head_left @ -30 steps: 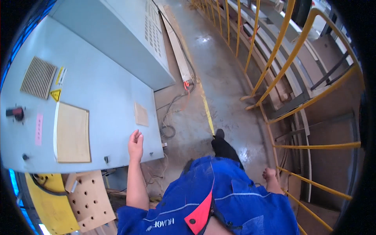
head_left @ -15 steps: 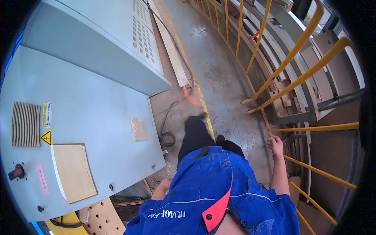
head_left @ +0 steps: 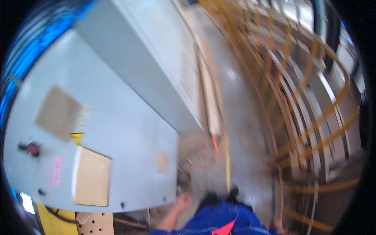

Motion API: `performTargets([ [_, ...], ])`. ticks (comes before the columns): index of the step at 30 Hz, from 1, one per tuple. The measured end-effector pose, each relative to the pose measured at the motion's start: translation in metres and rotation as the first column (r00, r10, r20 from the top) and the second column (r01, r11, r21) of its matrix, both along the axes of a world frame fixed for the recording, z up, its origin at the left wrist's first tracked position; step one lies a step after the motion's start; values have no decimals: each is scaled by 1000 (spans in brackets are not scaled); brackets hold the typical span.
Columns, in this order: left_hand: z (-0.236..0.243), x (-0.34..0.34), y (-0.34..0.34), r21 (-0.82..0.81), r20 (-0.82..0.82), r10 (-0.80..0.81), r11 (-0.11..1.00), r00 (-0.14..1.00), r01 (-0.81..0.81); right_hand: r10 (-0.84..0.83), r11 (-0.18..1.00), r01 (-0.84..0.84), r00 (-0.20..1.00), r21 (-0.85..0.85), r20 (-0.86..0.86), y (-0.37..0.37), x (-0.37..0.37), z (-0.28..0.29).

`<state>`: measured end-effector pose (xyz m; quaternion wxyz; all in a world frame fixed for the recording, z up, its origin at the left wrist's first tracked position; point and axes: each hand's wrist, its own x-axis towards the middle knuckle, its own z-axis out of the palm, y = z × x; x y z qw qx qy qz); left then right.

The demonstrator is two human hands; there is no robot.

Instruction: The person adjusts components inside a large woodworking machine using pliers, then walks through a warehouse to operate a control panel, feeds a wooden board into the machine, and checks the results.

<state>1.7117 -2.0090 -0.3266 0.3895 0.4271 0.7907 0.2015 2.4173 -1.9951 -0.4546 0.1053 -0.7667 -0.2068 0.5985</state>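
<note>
Hanging at about 6 o'clock in the blurred view, my left hand (head_left: 182, 202) is low beside the bottom corner of the grey cabinet (head_left: 117, 129) — near it, but I cannot tell if it touches. The fingers look loosely spread and they hold nothing. My right hand (head_left: 279, 226) is only a small blur at 5 o'clock, close to the yellow railing (head_left: 313, 188); I cannot tell how its fingers stand. On the cabinet face, at 8 o'clock, there is 1 tan panel (head_left: 92, 182), and at 9 o'clock 1 red knob (head_left: 32, 149). My blue work clothes (head_left: 219, 219) fill the lower edge — the grey floor (head_left: 239, 129) runs up toward 12 o'clock.
</note>
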Motion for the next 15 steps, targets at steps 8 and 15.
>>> performTargets([
  [8,54,-5,-36,-63,-28,329,942,944,-330,397,893,-432,888,124,232,200,-133,-40],
  [15,126,-9,-81,194,-15,528,834,849,-516,783,363,-842,508,399,360,282,-347,-88],
])
